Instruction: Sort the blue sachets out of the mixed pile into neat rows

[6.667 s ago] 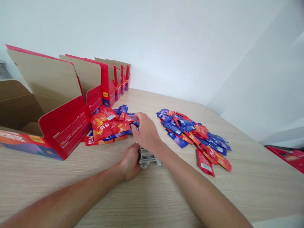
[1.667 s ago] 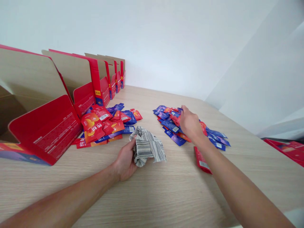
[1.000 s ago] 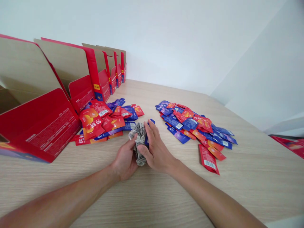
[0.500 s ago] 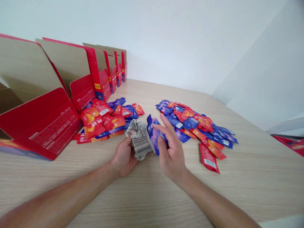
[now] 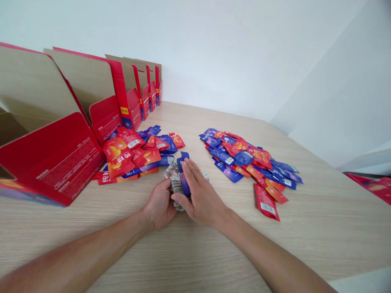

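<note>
- Now the left hand (image 5: 160,203) had its fingers closed around the striped cloth (image 5: 176,185).
- The right hand (image 5: 200,195) lay against the blue sachet (image 5: 184,184), its fingers nearly straight and the thumb apart.
- This sachet was between that hand and the cloth.
- One sachet pile (image 5: 132,156) lay beside the red boxes (image 5: 132,106); the second pile (image 5: 242,156) lay rightward on the table (image 5: 195,256).
</note>
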`<action>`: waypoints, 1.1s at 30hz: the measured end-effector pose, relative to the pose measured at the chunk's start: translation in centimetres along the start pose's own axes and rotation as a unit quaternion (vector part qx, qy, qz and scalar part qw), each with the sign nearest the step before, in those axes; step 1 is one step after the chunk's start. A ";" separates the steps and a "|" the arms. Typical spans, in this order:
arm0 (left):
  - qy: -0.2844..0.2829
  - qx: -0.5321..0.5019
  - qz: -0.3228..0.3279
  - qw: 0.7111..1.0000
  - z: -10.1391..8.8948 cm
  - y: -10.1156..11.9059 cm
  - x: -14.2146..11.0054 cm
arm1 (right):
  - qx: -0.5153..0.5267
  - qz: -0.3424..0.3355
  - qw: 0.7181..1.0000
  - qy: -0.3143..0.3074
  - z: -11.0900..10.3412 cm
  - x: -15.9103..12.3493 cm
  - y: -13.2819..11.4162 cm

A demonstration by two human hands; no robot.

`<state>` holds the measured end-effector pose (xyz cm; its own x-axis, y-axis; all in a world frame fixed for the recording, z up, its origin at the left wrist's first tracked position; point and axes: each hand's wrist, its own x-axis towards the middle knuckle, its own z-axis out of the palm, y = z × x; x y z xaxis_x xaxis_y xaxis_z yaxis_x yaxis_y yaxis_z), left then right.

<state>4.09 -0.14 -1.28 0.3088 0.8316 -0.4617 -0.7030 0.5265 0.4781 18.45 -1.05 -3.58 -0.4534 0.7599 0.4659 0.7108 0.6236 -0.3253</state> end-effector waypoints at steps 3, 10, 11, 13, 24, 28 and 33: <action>0.013 0.005 0.009 1.000 -0.1 0.0 -0.1 | 0.009 0.019 0.999 -0.031 -0.2 -0.3 -0.9; 0.028 0.007 0.026 0.999 0.3 0.2 -0.4 | -0.038 0.030 0.998 -0.035 -2.8 -0.2 -1.7; 0.026 0.010 0.029 0.999 0.4 0.1 -0.5 | -0.056 0.060 0.996 -0.029 -3.5 0.0 -1.4; 0.018 0.020 0.036 0.999 0.5 0.0 -0.4 | -0.076 0.128 0.989 -0.004 -4.7 0.8 -0.3; -0.031 0.077 0.044 0.996 0.0 -1.1 0.1 | 0.371 0.398 0.824 0.160 -2.6 14.4 6.0; -0.038 0.089 0.032 0.995 -0.2 -0.9 0.1 | 0.348 0.385 0.847 0.115 0.9 19.6 5.7; -0.060 0.069 0.018 0.996 -0.6 -0.6 0.5 | 0.236 0.366 0.899 0.050 3.6 21.5 6.4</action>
<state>4.24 -0.17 -2.26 0.3656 0.8608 -0.3541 -0.6222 0.5090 0.5949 11.30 19.93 1.39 0.1109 0.9927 0.0483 0.4806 -0.0111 -0.8769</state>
